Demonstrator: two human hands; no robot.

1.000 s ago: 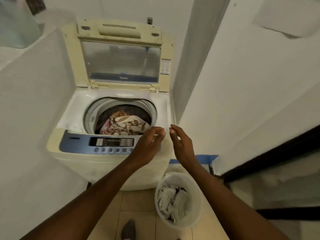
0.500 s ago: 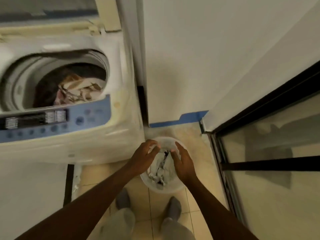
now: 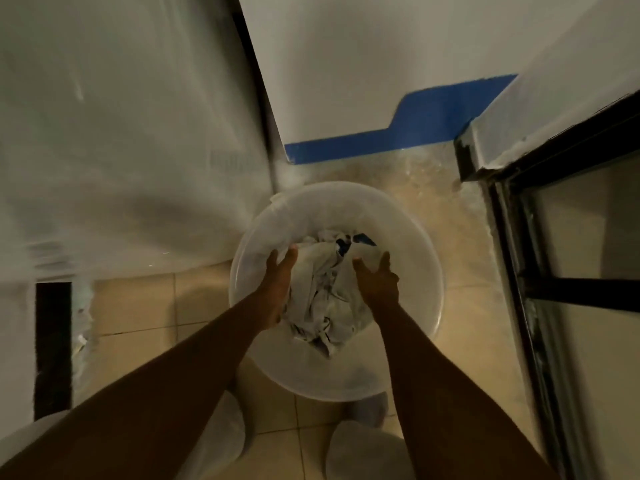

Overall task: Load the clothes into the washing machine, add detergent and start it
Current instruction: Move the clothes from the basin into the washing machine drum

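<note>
A round translucent white bucket (image 3: pixel 408 230) stands on the tiled floor below me. Crumpled white clothes (image 3: pixel 322 292) with a dark blue patch lie inside it. Both my hands are down in the bucket, one on each side of the pile. My left hand (image 3: pixel 277 289) presses against the left of the cloth, fingers spread. My right hand (image 3: pixel 375 282) rests on the right of the cloth, fingers curled onto it. The white front of the washing machine (image 3: pixel 121 150) fills the left; its drum and panel are out of view.
A white wall with a blue skirting strip (image 3: pixel 398 133) rises behind the bucket. A black-framed glass door (image 3: pixel 571 289) stands at the right. My feet in grey socks (image 3: pixel 356 448) are on beige tiles (image 3: pixel 138 306) just below the bucket.
My view has tilted down from the machine's open drum to the bucket. Both hands dropped from in front of the panel into the bucket and now touch the clothes.
</note>
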